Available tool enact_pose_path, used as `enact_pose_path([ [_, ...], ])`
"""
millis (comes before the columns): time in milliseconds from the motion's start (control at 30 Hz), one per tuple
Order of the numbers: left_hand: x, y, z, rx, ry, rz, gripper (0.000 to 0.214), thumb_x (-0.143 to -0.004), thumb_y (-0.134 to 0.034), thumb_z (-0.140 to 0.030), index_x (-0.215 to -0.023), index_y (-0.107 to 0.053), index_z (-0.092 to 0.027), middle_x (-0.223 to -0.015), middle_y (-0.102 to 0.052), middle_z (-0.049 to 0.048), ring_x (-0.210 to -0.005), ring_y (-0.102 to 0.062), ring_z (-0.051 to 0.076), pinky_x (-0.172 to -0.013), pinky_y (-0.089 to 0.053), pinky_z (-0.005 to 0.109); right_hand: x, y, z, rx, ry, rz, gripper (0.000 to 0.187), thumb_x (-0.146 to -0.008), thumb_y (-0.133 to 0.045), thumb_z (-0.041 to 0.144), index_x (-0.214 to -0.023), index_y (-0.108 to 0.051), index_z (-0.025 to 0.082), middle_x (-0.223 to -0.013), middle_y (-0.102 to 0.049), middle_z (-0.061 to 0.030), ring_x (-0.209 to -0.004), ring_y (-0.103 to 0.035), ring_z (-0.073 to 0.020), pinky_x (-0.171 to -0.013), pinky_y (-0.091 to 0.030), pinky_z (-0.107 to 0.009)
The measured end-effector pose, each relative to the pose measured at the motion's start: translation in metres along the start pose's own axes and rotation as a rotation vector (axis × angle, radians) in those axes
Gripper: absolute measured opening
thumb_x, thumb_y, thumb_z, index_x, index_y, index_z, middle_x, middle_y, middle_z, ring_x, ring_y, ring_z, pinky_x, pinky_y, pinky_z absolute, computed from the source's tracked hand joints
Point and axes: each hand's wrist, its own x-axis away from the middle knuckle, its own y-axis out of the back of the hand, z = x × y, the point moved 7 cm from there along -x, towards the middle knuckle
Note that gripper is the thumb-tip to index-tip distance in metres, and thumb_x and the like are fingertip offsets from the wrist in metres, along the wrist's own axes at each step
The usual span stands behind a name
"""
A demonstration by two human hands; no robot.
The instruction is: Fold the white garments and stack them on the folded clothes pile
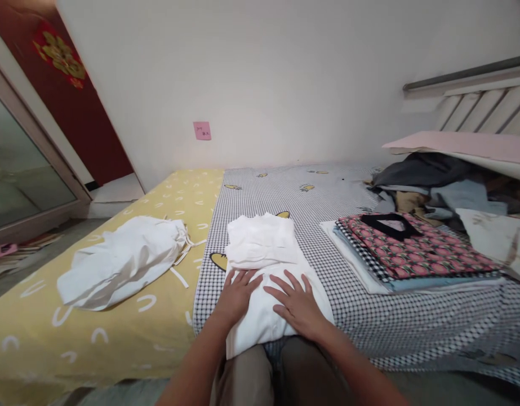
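A white garment [260,316] is laid on the black-and-white checked bed sheet [352,203], directly in front of the person's knees, and its upper part is folded over in a thick layer. The left hand [238,297] and the right hand [297,304] are placed side by side on its lower part, with the palms down. The fingers [245,279] of both hands are spread wide and are pressed flat on the cloth; nothing is pinched or gripped by them. This flat placement seems to be chosen so that the cloth is kept smooth and is not shifted on the sheet.

To the left, a white cloth bag [120,262] with loose ties is lying on the yellow bed sheet [94,349], out of reach of the left hand. To the right, a stack of folded fabrics [412,254] is placed on the checked sheet, and a pink patterned piece with a black neck opening is lying on top. The neat stacking suggests that these pieces are kept apart from the loose clothes pile [437,175] behind them, which is heaped against the wall near the bed head.
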Motion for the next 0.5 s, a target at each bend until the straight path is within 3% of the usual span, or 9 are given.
enact_pose_path([
  [133, -0.001, 0.005, -0.004, -0.009, -0.012, -0.001, 0.077, -0.091, -0.034, -0.002, -0.159, -0.020, -0.036, -0.159, -0.045, 0.0027, -0.147, -0.039, 0.025, -0.121, -0.028, 0.060, 0.001, -0.002, -0.001, -0.005, 0.013, 0.003, 0.051, -0.098, -0.055, 0.041, -0.147, -0.045, 0.049, -0.164, -0.034, 0.0050, -0.152, -0.023, -0.0354, -0.116, -0.016, -0.073],
  [267, -0.003, 0.009, -0.009, -0.045, -0.032, 0.064, 0.079, -0.090, -0.037, -0.001, -0.152, -0.031, -0.049, -0.159, -0.044, 0.0027, -0.148, -0.038, 0.029, -0.118, -0.028, 0.066, 0.002, 0.002, -0.001, -0.026, 0.018, -0.009, 0.052, -0.097, -0.057, 0.040, -0.147, -0.046, 0.048, -0.163, -0.036, 0.0042, -0.152, -0.023, -0.0358, -0.117, -0.016, -0.073],
  [400, -0.006, 0.011, -0.010, -0.045, 0.009, 0.142, 0.077, -0.090, -0.036, -0.001, -0.150, -0.038, -0.048, -0.159, -0.044, 0.0055, -0.148, -0.037, 0.031, -0.118, -0.026, 0.066, 0.006, 0.006, 0.003, -0.036, 0.039, -0.037, 0.058, -0.094, -0.061, 0.033, -0.148, -0.046, 0.044, -0.163, -0.038, 0.0013, -0.152, -0.024, -0.0350, -0.118, -0.017, -0.070],
  [500, -0.007, 0.012, -0.008, -0.043, 0.035, 0.155, 0.078, -0.089, -0.035, 0.001, -0.150, -0.038, -0.047, -0.160, -0.043, 0.0056, -0.149, -0.036, 0.031, -0.119, -0.026, 0.065, 0.023, 0.005, 0.009, 0.002, 0.050, -0.165, 0.067, -0.090, -0.061, 0.022, -0.152, -0.042, 0.041, -0.163, -0.038, -0.0031, -0.151, -0.028, -0.0330, -0.120, -0.019, -0.065],
])
